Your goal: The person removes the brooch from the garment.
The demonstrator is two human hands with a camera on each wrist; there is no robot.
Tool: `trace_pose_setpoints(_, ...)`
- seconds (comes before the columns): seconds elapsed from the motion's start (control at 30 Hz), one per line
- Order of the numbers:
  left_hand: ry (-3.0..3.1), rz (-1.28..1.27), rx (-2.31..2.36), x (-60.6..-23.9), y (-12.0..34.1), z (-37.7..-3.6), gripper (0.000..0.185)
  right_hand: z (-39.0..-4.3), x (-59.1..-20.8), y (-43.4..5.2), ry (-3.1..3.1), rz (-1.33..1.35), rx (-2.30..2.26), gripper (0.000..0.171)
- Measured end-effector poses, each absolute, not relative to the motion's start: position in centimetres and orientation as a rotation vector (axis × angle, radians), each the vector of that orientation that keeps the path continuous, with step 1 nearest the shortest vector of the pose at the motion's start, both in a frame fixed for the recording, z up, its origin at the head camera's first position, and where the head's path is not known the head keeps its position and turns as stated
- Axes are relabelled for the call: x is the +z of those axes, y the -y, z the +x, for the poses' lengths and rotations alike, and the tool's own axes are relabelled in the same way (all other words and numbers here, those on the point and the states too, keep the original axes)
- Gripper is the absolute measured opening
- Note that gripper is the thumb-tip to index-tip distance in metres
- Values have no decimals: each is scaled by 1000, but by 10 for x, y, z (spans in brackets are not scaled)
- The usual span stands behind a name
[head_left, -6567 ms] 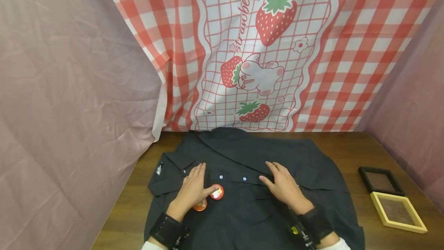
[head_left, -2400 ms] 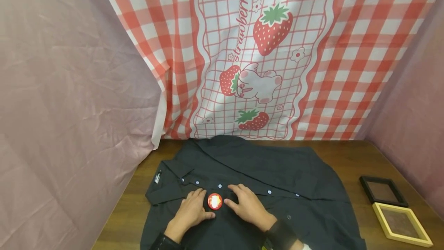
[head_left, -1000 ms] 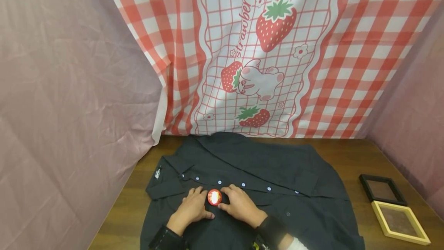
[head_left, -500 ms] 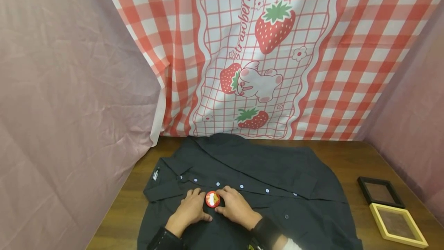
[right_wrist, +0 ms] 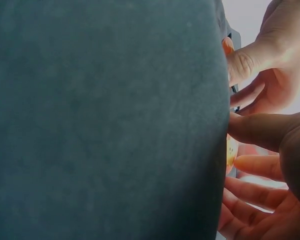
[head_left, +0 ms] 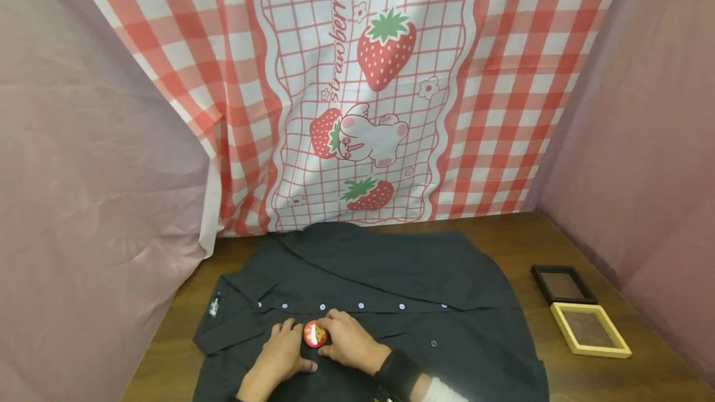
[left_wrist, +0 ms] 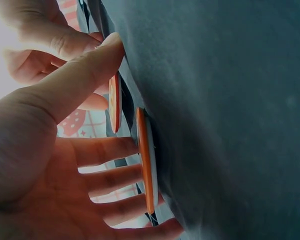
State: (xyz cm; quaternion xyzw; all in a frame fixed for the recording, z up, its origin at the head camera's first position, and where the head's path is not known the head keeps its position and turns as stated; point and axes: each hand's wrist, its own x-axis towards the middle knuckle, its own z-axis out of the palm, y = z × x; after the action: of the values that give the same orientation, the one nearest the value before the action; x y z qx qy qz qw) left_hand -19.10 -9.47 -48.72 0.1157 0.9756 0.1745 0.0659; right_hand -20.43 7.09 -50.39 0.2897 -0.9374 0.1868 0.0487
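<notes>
A dark button-up shirt point(head_left: 391, 278) lies spread on the wooden table, its row of pale buttons running across it. My right hand point(head_left: 349, 341) holds a round red badge point(head_left: 314, 334) on the shirt front, the index finger at its upper edge and the thumb at its lower right. Just left of that badge, my left hand point(head_left: 279, 352) rests with its fingers extended and its thumb spread. Beneath it, an orange badge point(left_wrist: 146, 165) shows in the left wrist view, with fingertips against its face and rim; the head view hides it. The right wrist view is mostly filled by shirt cloth point(right_wrist: 105, 120).
At the right of the table lie a black frame point(head_left: 563, 284) and a pale yellow frame point(head_left: 591, 330), edge to edge. A red checked strawberry cloth point(head_left: 503, 98) hangs behind. Pinkish curtains point(head_left: 100, 203) close off both sides.
From the right side of the shirt, my right hand has moved left and closed on the red badge. My left hand has shifted over the orange badge. Lately the head view has turned right.
</notes>
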Motion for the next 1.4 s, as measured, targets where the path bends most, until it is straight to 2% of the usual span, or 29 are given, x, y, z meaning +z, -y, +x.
trace_pose_setpoints(1.4,-2890,275,516,-485,102,-194,73,-215,-507,-51,2815,910,704,36)
